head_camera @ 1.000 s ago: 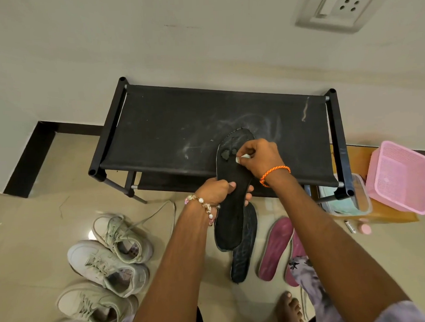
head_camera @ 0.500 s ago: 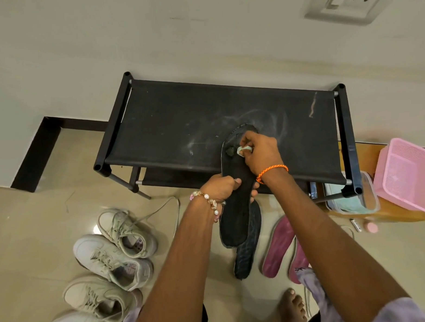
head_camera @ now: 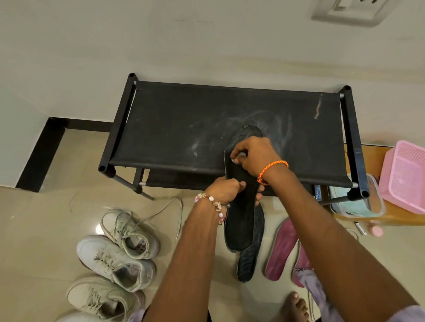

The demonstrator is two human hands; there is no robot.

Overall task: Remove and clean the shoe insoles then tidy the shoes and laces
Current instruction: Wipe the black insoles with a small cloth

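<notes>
While the left hand [head_camera: 225, 189] gripped a black insole [head_camera: 242, 208] at its middle, its toe end resting on the black counter [head_camera: 181, 128], the right hand [head_camera: 254, 154] pinched what looked like a small white wipe [head_camera: 239, 157] against it. White sneakers [head_camera: 118, 258] sat on the floor nearby.
</notes>
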